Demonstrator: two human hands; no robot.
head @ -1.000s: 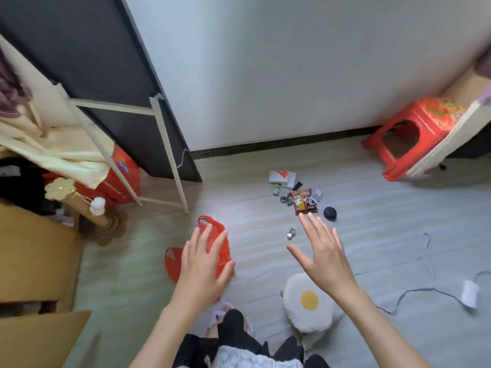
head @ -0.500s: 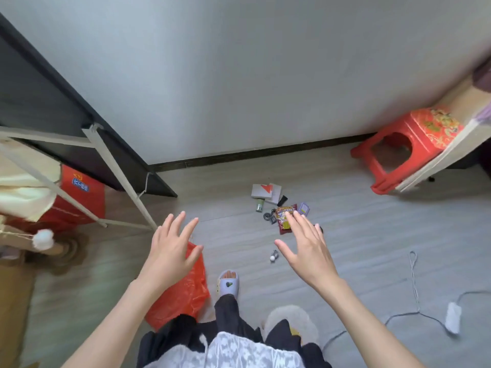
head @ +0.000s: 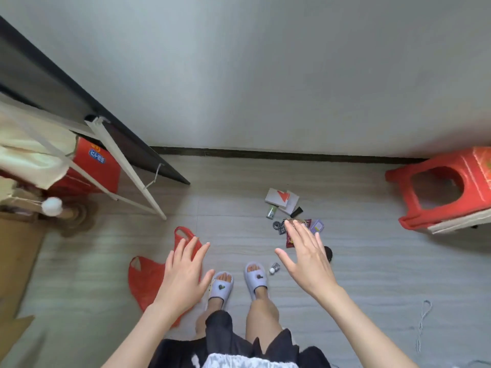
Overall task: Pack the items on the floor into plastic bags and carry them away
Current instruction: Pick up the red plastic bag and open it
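A red plastic bag [head: 144, 281] lies flat on the floor at lower left, its handles pointing away from me. My left hand [head: 183, 274] hovers over it with fingers spread, holding nothing. A cluster of small items lies ahead on the right: a white booklet with a red mark [head: 281, 199], a small green bottle [head: 271, 211], a purple packet [head: 317, 226], a red snack packet [head: 289, 241], a black round object [head: 329, 253] and a small white-capped bottle [head: 273, 269]. My right hand [head: 308, 257] is spread above the snack packet, empty.
A red plastic stool [head: 441, 187] lies tipped at the right under a board. A white metal rack [head: 127, 168] with cloth and a red bag [head: 93, 166] stands at the left. Cardboard [head: 16, 256] borders the left edge. A cord [head: 422, 322] trails at lower right. My slippered feet [head: 239, 282] stand between bag and items.
The view has tilted down and shifted; both feet now show side by side. Both hands stay spread and empty, still over the bag and the items.
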